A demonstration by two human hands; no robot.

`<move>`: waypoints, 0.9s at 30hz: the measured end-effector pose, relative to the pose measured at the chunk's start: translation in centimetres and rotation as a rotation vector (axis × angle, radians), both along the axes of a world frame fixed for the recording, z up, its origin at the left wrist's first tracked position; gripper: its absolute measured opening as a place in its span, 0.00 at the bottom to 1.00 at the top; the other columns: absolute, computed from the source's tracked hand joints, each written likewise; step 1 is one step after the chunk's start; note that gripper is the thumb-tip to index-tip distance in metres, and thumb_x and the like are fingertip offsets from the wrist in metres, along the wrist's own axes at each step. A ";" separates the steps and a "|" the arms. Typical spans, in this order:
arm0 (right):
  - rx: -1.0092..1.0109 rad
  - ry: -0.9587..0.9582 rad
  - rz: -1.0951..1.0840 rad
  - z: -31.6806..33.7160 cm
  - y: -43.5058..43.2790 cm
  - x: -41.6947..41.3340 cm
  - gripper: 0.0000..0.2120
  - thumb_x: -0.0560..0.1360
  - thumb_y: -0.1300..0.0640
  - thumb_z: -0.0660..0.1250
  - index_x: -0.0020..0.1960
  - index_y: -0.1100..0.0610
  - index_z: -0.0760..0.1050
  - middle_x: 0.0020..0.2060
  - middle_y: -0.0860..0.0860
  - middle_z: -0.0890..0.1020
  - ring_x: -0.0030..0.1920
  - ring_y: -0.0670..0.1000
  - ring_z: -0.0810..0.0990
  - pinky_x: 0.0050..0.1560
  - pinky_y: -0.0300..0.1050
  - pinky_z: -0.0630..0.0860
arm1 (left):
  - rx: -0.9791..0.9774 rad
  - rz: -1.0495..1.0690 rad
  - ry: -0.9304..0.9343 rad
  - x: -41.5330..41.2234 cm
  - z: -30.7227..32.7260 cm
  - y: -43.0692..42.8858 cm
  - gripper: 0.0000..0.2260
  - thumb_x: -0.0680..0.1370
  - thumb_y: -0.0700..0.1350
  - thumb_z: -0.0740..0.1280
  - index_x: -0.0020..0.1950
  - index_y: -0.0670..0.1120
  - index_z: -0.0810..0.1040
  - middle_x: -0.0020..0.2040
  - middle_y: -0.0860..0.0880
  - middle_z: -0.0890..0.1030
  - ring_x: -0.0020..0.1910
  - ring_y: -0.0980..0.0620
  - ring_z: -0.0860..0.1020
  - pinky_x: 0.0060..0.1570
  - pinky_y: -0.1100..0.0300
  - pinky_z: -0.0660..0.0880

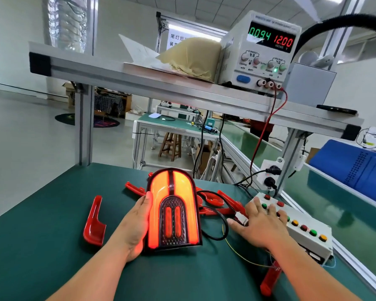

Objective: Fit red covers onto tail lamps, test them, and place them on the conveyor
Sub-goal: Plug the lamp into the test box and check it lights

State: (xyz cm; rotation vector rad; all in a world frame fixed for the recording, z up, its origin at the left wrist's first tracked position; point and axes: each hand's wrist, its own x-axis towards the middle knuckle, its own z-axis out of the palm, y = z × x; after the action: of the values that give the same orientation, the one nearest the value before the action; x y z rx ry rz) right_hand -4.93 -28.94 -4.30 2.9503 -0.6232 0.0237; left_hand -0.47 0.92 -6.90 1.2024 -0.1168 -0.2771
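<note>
An arch-shaped tail lamp (173,209) stands tilted on the green table, lit bright orange-red. My left hand (137,224) holds its left edge, palm against the side. My right hand (258,222) lies spread on the white button box (308,233), fingers over its coloured buttons. A black cable (217,216) with a white plug runs from the lamp toward the box. Loose red covers lie around: one at the left (95,222), several behind the lamp (217,200), one near my right forearm (270,279).
A power supply (261,53) on the overhead shelf reads 0.094 and 12.00. Red and black leads drop from it to the right. The green conveyor (343,205) runs along the right, with a blue bin (354,168) beyond it. A power strip (269,172) hangs on the frame post.
</note>
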 end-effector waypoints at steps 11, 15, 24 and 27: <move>0.116 -0.215 0.078 3.2 2.3 -0.8 0.06 0.79 0.51 0.59 0.50 0.49 0.74 0.51 0.50 0.80 0.54 0.53 0.78 0.54 0.47 0.71 | 0.184 0.013 0.089 -0.2 1.2 0.7 0.26 0.82 0.60 0.55 0.53 0.39 0.82 0.44 0.38 0.86 0.43 0.39 0.85 0.46 0.46 0.81; -0.057 -0.128 -0.052 1.9 2.9 -1.0 0.12 0.76 0.51 0.61 0.57 0.52 0.76 0.55 0.52 0.79 0.58 0.54 0.76 0.61 0.52 0.69 | 0.233 0.067 0.163 0.1 1.2 0.8 0.26 0.82 0.61 0.56 0.51 0.40 0.82 0.42 0.38 0.86 0.42 0.38 0.85 0.49 0.43 0.81; -0.027 -0.263 -0.051 -0.2 3.7 -1.3 0.16 0.77 0.51 0.60 0.63 0.54 0.71 0.60 0.52 0.72 0.63 0.54 0.70 0.63 0.50 0.68 | 0.544 0.192 0.106 0.8 0.9 0.7 0.29 0.80 0.65 0.54 0.53 0.42 0.81 0.53 0.42 0.82 0.53 0.44 0.78 0.60 0.50 0.72; 0.075 -0.368 -0.040 0.1 4.0 -1.9 0.09 0.77 0.51 0.60 0.55 0.54 0.67 0.51 0.51 0.78 0.54 0.54 0.76 0.52 0.48 0.73 | 0.728 0.253 -0.010 0.9 1.0 0.7 0.26 0.81 0.62 0.54 0.58 0.43 0.80 0.58 0.42 0.80 0.54 0.44 0.76 0.54 0.54 0.70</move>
State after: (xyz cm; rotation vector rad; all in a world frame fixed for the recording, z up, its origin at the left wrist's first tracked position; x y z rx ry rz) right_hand -6.88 -24.91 -4.15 3.0258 -0.7406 0.5616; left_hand 0.39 1.58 -5.85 1.9210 0.1434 -0.0854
